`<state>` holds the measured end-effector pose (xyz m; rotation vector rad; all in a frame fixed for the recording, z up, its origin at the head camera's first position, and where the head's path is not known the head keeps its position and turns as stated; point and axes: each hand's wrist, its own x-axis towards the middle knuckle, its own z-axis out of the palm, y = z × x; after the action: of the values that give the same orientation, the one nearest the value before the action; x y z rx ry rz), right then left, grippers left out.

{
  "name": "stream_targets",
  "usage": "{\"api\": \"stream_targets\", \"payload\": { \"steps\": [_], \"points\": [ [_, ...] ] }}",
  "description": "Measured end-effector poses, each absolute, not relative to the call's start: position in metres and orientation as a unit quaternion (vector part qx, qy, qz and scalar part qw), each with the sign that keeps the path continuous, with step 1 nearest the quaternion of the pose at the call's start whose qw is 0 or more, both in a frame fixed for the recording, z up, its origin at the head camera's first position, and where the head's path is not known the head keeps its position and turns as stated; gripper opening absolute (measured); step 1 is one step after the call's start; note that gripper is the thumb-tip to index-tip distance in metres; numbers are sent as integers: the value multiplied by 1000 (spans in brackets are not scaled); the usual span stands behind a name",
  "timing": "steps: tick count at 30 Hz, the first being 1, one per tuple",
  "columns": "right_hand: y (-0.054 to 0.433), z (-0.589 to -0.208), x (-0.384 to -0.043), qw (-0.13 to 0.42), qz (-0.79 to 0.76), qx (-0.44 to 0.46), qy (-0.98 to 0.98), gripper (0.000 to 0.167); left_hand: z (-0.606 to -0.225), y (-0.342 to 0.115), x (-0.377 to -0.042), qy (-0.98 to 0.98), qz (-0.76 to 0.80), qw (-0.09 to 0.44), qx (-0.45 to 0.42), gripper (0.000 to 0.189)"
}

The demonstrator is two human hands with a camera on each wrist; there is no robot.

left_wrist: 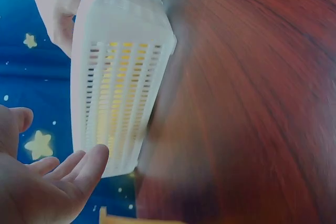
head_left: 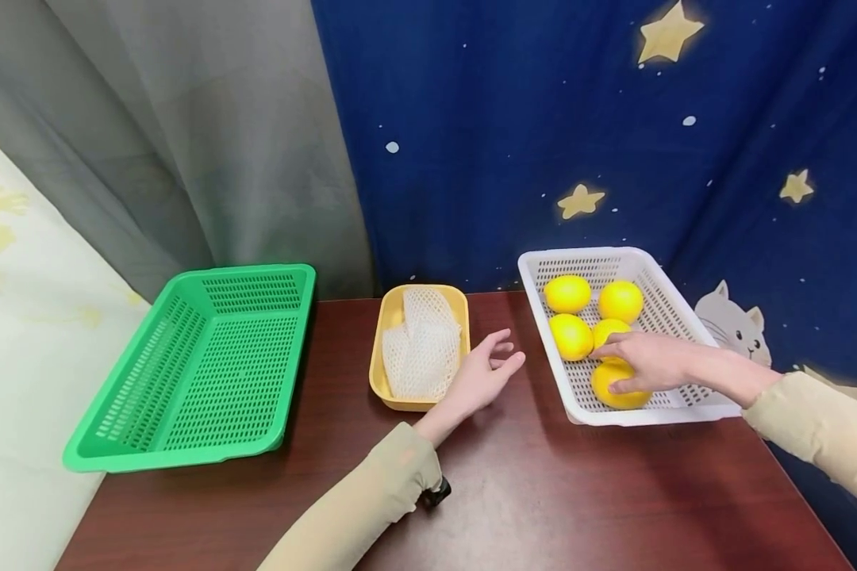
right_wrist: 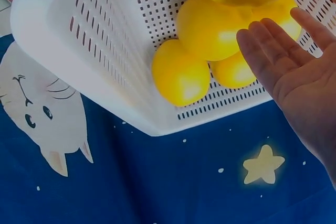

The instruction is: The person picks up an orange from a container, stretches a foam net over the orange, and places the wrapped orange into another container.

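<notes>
Several yellow, lemon-like fruits point(head_left: 571, 337) lie in a white perforated basket point(head_left: 563, 388) on the right of the table. My right hand point(head_left: 653, 361) reaches over the basket's right rim, its thumb and fingers spread above the nearest fruit point(head_left: 624, 398). In the right wrist view the fingers of the right hand point(right_wrist: 304, 77) look straight beside the fruits point(right_wrist: 181, 72); whether they touch one cannot be told. My left hand point(head_left: 482, 373) is held in the air with loosely bent fingers, holding nothing, between the white basket and a small yellow tray point(head_left: 376, 373). White mesh netting point(head_left: 421, 349) lies in that tray.
On the left of the dark red-brown table point(head_left: 500, 492) stands a green perforated basket point(head_left: 236, 381) with nothing in it. A grey curtain point(head_left: 257, 143) and a blue star-patterned curtain point(head_left: 471, 119) hang behind the table.
</notes>
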<state>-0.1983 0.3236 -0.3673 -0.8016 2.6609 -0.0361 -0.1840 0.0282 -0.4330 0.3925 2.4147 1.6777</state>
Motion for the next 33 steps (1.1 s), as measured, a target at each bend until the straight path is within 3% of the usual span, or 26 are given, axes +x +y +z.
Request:
{"api": "stream_targets", "payload": {
  "steps": [12,24,33],
  "points": [
    [325,-372,-204,212,-2,-277,937,60,-442,55,-193,807,562,125,135,63],
    [329,-386,-201,225,-3,-256,940,70,-453,71,-198,773,597,170,128,72],
    [329,-398,-201,209,-7,-258,943,74,-456,76,-205,719,653,198,133,67]
  ]
}}
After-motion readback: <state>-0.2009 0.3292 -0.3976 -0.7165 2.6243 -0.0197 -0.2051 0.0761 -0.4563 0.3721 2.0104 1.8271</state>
